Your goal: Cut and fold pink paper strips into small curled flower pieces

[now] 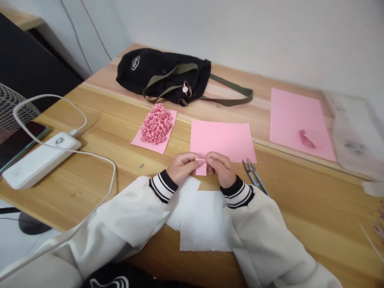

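Note:
Between my two hands is a small pink paper piece [201, 169], its upper edge pinched from both sides. My left hand [182, 166] grips its left corner with thumb and finger. At the right corner, the thumb and fingertips of my right hand [222, 167] close on the same piece. Just beyond my hands lies a larger pink sheet [223, 136]. Thread snips [254, 175] with blue handles rest to the right of my right hand. White sheets [207, 220] lie on the table below my wrists.
Pink stamen-like bits [156, 126] are heaped on a pink card [138, 141]. A black bag [168, 70] with a watch [186, 89] on it stands behind. On the left are a white power strip [42, 160], its cable and a phone [27, 140]. Another pink sheet [288, 116] lies right.

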`<move>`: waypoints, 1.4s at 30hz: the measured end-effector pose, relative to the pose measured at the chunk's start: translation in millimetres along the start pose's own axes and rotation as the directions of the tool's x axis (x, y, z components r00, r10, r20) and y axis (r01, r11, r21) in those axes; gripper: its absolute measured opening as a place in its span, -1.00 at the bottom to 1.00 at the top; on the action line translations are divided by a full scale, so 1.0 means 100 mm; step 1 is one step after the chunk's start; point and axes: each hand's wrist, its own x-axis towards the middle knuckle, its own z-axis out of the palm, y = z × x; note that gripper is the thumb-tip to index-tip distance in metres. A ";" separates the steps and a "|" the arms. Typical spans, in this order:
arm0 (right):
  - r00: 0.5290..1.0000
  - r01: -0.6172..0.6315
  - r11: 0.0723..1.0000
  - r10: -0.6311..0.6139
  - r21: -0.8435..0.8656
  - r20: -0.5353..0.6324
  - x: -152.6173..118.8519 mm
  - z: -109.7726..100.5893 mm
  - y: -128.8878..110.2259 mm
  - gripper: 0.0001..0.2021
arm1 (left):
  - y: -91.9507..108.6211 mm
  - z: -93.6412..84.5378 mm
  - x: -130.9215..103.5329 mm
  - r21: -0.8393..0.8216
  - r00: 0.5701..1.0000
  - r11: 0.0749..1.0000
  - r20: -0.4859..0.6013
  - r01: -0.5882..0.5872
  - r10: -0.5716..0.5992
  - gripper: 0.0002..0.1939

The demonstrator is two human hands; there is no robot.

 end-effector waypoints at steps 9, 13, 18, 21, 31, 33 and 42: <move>0.998 0.053 0.994 -0.048 -0.096 0.047 0.02 -0.01 0.00 -0.76 | 0.02 0.04 -0.01 0.105 0.996 0.990 0.029 -0.091 0.088 -0.72; 0.996 0.080 0.994 -0.077 -0.074 0.042 0.03 -0.01 0.02 -0.77 | 0.02 0.03 -0.02 0.115 0.994 0.988 0.047 -0.102 0.097 -0.71; 0.997 0.075 0.996 -0.075 -0.051 0.016 0.03 -0.02 0.02 -0.78 | -0.02 0.02 -0.03 0.113 0.994 0.991 0.088 -0.074 0.064 -0.77; 0.999 0.035 0.999 -0.035 -0.014 0.008 0.03 -0.02 0.01 -0.80 | -0.03 0.03 -0.03 0.097 0.986 0.992 0.155 -0.079 0.063 -0.83; 0.996 0.084 0.996 -0.083 -0.035 0.021 0.03 -0.01 0.01 -0.78 | -0.03 0.03 -0.03 0.115 0.981 0.986 0.163 -0.121 0.101 -0.82; 0.997 0.080 0.996 -0.079 -0.045 0.020 0.04 -0.01 0.01 -0.79 | -0.03 0.02 -0.03 0.120 0.982 0.986 0.167 -0.112 0.091 -0.81; 0.999 0.053 0.998 -0.053 -0.029 0.006 0.03 -0.02 0.00 -0.80 | -0.03 -0.01 -0.03 0.156 0.981 0.980 0.171 -0.121 0.094 -0.77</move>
